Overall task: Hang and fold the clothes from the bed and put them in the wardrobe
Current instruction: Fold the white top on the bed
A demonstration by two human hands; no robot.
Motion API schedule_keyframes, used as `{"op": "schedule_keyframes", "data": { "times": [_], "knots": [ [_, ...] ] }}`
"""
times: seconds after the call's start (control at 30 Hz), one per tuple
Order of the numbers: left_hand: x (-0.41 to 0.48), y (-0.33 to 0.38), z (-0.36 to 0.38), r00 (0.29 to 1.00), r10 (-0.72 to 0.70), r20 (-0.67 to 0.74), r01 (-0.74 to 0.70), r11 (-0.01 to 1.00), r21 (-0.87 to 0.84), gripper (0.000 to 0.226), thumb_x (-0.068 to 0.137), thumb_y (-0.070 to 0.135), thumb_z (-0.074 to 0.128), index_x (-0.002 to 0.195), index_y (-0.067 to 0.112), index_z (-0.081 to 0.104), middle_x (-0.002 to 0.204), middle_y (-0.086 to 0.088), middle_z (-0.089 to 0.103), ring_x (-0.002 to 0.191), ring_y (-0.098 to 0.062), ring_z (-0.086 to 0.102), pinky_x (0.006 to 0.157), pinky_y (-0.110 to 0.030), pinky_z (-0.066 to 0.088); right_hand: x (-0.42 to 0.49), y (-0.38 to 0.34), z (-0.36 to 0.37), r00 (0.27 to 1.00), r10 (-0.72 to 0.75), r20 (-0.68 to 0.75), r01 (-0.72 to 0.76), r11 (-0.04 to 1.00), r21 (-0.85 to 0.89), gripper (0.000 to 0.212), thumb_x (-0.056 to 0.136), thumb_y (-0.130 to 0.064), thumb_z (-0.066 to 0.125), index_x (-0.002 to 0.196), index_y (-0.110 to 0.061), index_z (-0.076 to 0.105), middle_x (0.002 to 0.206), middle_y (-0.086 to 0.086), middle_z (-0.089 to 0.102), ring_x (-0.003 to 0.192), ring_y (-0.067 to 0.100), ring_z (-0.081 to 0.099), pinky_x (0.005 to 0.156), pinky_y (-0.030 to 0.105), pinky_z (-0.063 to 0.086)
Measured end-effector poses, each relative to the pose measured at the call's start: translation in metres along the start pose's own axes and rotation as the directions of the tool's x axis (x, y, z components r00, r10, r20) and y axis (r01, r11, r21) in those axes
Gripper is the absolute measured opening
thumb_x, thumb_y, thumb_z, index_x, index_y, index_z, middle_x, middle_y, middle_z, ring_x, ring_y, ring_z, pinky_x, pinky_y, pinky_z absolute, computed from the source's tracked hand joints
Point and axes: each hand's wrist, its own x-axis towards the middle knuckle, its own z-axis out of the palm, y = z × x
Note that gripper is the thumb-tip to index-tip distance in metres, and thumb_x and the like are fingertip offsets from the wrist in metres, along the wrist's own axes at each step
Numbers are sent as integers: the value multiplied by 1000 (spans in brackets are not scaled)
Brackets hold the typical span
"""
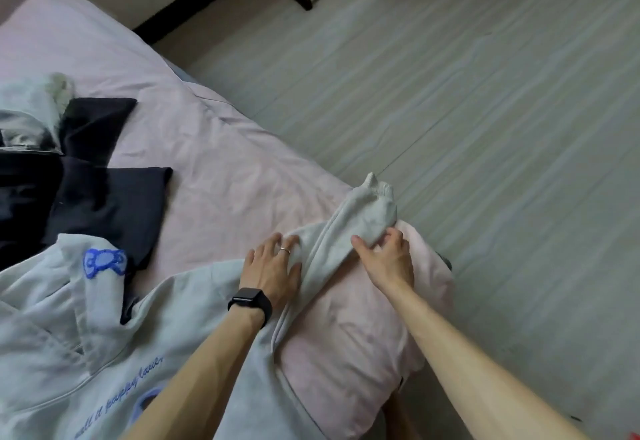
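Grey sleeve (334, 249) runs diagonally, cuff (375, 205) pointing toward the bed's (225, 169) edge.

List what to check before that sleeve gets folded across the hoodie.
1. Right hand pinches the sleeve: ok.
2. Left hand presses the hoodie flat: ok.
3. Sleeve smooth: not ok, creased lengthwise.
4. Hoodie clear of the dark clothes: not ok, it overlaps them.
5. Cuff fully on the bed: cannot tell.
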Motion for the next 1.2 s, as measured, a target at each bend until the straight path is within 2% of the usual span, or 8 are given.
{"op": "schedule_keyframes", "data": {
  "times": [0.23,0.43,0.57,0.67,0.73,0.87,1.03,1.2],
  "knots": [
    [28,32,0,995,78,62,-83,994,73,50,100,39,42,150,45,33,162,0,25,144,-23,31,116,-39,24,37,-62,16,982,-94,166,151,917,-370,96,78,-80,51,143,-11,47,143,11,49,133,33,42,102,46,40],
    [34,32,-2,996,56,63,-64,990,129,41,100,43,42,141,48,43,150,1,40,132,-25,44,109,-39,30,66,-80,19,985,-132,116,171,871,-460,48,95,-23,54,137,-2,46,139,17,53,128,36,51,95,42,47],
    [34,34,-19,998,-6,67,-6,985,173,38,99,30,41,135,40,51,113,3,53,104,-23,57,91,-33,36,63,-79,1,991,-127,32,125,989,77,13,96,-15,52,106,-8,55,105,14,68,104,36,63,83,35,44],
    [36,23,-33,992,-96,-81,106,986,128,49,94,11,44,137,30,53,102,0,46,90,-28,56,78,-33,31,64,-89,-25,999,-23,-23,32,755,655,26,91,6,39,79,-12,53,84,3,67,67,20,69,62,26,52],
    [35,16,-39,981,-131,-145,150,981,123,54,92,7,45,141,27,53,104,-3,45,91,-29,54,78,-34,30,72,-85,-43,996,82,-23,-35,638,769,33,88,11,34,74,-12,53,82,8,67,50,10,63,53,27,55],
    [43,28,-39,997,-70,-42,76,984,159,39,95,38,50,133,39,59,148,-5,36,130,-30,41,105,-43,30,74,-79,-37,995,-60,82,35,961,275,17,92,-22,62,107,-13,64,109,5,71,99,22,68,90,35,52],
    [60,60,-23,994,90,61,-105,938,331,54,94,55,34,147,47,33,166,-2,4,153,-23,-9,108,-56,-27,67,-99,9,902,-258,346,249,966,69,83,85,-64,64,147,-14,39,145,8,51,133,28,50,107,40,43],
    [55,69,-7,970,228,84,-242,932,268,45,100,46,34,143,40,46,160,-7,32,150,-30,23,119,-52,-11,89,-99,24,938,-281,204,328,909,-256,46,93,-36,60,129,-11,46,131,18,57,121,40,55,90,44,47]
  ]
}}
